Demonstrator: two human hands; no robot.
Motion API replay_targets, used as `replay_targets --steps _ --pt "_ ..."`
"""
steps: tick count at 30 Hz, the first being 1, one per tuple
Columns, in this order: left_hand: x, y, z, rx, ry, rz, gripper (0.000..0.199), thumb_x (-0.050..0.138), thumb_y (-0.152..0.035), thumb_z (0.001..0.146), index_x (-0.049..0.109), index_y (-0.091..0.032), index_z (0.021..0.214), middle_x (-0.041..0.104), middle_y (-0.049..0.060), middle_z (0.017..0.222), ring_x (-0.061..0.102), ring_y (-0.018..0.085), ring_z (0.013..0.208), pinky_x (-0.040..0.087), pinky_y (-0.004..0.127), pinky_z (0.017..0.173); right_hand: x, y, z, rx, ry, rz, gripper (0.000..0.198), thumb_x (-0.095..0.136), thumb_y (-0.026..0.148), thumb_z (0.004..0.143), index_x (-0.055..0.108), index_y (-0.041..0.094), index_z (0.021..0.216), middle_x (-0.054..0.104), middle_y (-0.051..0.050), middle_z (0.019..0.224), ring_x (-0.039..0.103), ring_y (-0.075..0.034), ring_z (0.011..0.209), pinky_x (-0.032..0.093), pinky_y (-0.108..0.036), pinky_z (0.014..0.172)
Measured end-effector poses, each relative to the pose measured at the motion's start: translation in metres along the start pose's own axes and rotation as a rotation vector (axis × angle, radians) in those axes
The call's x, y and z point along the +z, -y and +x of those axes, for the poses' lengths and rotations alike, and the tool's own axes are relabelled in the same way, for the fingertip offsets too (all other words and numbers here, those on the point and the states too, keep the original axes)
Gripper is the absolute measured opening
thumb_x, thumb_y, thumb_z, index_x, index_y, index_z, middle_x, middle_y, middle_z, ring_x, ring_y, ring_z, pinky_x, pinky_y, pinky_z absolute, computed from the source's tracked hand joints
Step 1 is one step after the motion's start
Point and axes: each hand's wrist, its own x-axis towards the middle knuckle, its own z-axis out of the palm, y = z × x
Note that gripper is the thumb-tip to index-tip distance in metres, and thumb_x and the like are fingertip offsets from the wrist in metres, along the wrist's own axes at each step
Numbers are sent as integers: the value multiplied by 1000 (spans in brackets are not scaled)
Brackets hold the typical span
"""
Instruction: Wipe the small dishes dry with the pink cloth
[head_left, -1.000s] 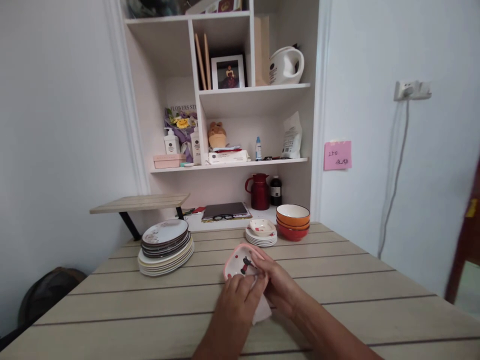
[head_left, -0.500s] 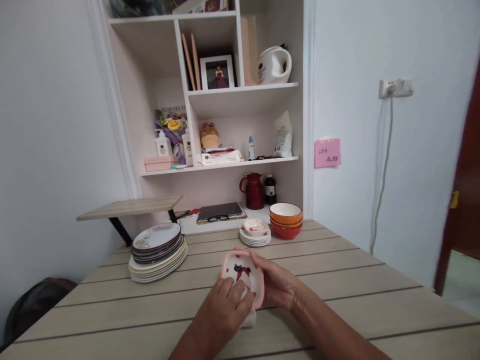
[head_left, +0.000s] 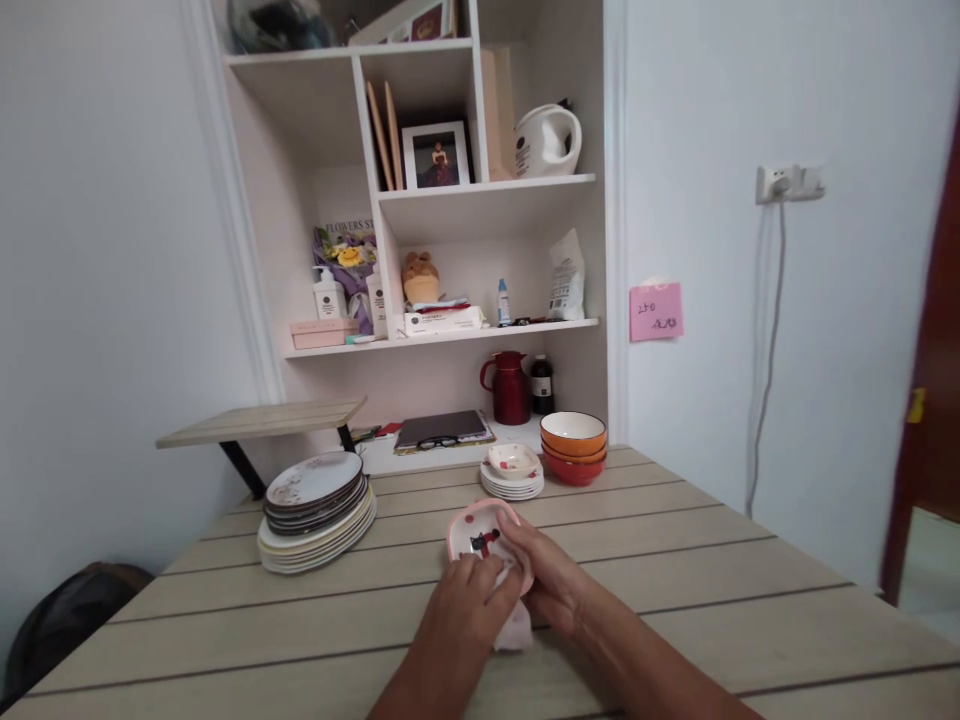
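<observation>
A small pink-rimmed dish with a black cat picture is held tilted above the table. My right hand grips it by its right side, thumb over the rim. Pressed against the inside of the dish, my left hand is closed on a pale cloth, which hangs down below the rim. Beyond the hands, a similar small dish rests on a short stack of small white plates. To its right stand stacked orange and red bowls.
A tall stack of plates stands at the left, by a raised wooden shelf. A red jug, a dark bottle and a dark folder with glasses are at the back. A wall shelf unit rises behind the table.
My left hand has shifted slightly right with the cloth, and more of the cloth hangs below the dish. The dish has tilted and turned a little in my right hand.
</observation>
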Motion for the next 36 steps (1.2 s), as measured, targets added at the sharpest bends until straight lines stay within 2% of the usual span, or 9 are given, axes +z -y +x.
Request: replay_targets --steps 4,7,11,13,19,21,26,31,36 --pt "-11 15 -11 117 103 -28 37 45 -18 96 49 -20 133 62 6 111 56 16 88 50 30 78 -2 2 4 60 37 -62 34 74 44 77 58 20 96 69 0 72 64 -14 63 45 -23 57" --pt "-12 17 -15 127 67 24 33 43 -16 96 53 -19 128 63 6 108 57 17 86 50 31 76 -3 5 3 127 63 -76 33 74 40 78 58 20 98 72 -2 77 67 -16 68 48 -26 64" --pt "-10 13 -17 90 -13 101 33 40 -14 96 55 -18 124 63 8 108 57 20 90 49 37 82 -2 5 -1 231 152 62 40 67 45 83 62 12 104 74 -10 92 69 -20 87 50 -32 83" --pt "-10 10 -17 61 -67 136 33 38 -13 96 56 -18 123 63 8 109 57 21 91 49 39 83 2 1 -3 208 166 127 42 68 46 81 63 12 105 74 -11 94 69 -21 92 49 -32 87" --pt "-13 5 -12 -10 -112 187 34 39 -13 96 54 -18 126 63 8 105 58 20 88 50 38 79 16 -11 -2 -8 -9 12 34 74 39 77 63 19 103 73 -3 81 66 -15 70 50 -26 68" --pt "-12 6 -10 5 -71 150 35 39 -15 97 51 -19 129 63 7 105 59 19 88 50 35 79 15 -6 0 -3 -42 -48 37 73 42 78 62 20 107 72 -3 80 65 -15 68 48 -24 63" --pt "-10 9 -14 68 35 43 33 41 -16 97 51 -20 129 63 6 111 58 17 95 49 32 85 1 12 -2 53 68 -205 39 73 42 78 63 20 108 72 -3 82 65 -15 71 46 -24 63" --pt "-10 10 -17 118 18 62 28 45 -16 95 54 -19 122 64 5 111 58 18 95 49 33 83 -9 19 -4 86 97 -254 39 75 41 76 63 19 106 73 -4 84 65 -17 73 47 -26 67" --pt "-5 10 -19 98 -77 161 24 45 -17 95 59 -20 114 63 5 112 57 20 100 48 36 88 -13 20 -2 119 106 -288 45 73 40 78 59 22 117 72 -5 88 66 -17 70 51 -28 64"
